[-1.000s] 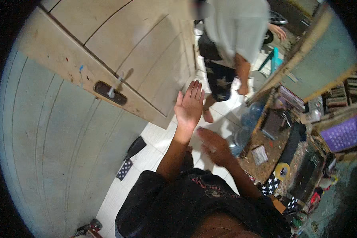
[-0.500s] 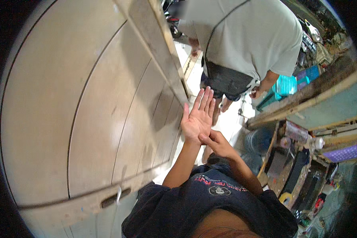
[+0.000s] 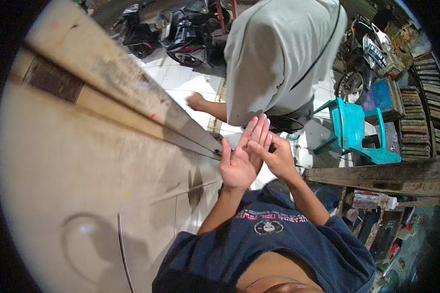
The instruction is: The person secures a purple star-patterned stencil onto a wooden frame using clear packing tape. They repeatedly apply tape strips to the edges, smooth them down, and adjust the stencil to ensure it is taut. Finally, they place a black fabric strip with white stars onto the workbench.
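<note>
My left hand (image 3: 241, 165) is held palm up in front of my dark blue T-shirt (image 3: 288, 219). Its fingers are stretched out and its thumb stands apart; nothing lies on the palm. From the right, my right hand (image 3: 278, 157) closes on the little-finger side of the left hand, thumb on top across the fingers. The right fingertips are hidden behind the left hand. Just beyond my fingertips is another person in a light grey shirt (image 3: 264, 58), with an arm reaching out to the left, that person's hand (image 3: 195, 101) blurred.
A large pale wooden door (image 3: 83, 161) fills my left side, with its edge running toward the middle. White floor tiles (image 3: 176, 80) lie beyond it. Motorbikes (image 3: 186, 36) stand at the far left. At right are a turquoise plastic chair (image 3: 349, 127), a wooden beam (image 3: 376, 171) and a cluttered shelf.
My right hand has shifted from the left wrist up to the left fingers. The view has moved forward past the door's edge, and the other person now stands turned differently.
</note>
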The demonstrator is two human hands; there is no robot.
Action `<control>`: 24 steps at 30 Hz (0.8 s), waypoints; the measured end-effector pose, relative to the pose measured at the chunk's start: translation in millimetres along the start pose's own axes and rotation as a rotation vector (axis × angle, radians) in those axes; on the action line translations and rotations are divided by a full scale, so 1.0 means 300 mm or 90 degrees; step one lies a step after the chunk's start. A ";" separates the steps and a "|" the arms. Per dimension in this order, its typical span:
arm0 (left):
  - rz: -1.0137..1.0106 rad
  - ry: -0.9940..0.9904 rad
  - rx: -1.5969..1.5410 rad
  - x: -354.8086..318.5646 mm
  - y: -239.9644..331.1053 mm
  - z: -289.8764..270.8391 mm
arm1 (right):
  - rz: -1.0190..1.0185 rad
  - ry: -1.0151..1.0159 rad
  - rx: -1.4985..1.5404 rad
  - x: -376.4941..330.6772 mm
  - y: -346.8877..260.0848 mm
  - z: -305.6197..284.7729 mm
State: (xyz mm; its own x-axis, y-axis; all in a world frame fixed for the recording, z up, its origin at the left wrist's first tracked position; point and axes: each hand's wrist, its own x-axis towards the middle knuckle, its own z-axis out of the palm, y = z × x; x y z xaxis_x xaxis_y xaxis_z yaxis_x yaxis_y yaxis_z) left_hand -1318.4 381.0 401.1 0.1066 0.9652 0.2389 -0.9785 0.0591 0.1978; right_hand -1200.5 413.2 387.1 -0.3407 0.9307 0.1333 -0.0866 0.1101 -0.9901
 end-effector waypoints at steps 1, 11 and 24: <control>-0.019 0.008 -0.014 0.027 0.013 0.004 | 0.050 -0.026 0.004 0.021 -0.023 -0.036; -0.007 -0.076 0.083 0.414 0.089 -0.110 | 0.026 -0.114 -0.135 0.435 -0.144 -0.251; 0.131 0.026 0.023 0.990 -0.126 -0.299 | -0.161 -0.400 -0.143 1.082 -0.026 -0.756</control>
State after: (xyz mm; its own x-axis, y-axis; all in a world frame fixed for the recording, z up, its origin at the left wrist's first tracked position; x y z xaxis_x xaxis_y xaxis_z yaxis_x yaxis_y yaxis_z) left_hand -1265.5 688.2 379.2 -0.1030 0.9653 0.2399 -0.9718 -0.1491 0.1829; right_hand -1098.2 793.5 428.3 -0.8163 0.4980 0.2927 -0.0623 0.4279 -0.9017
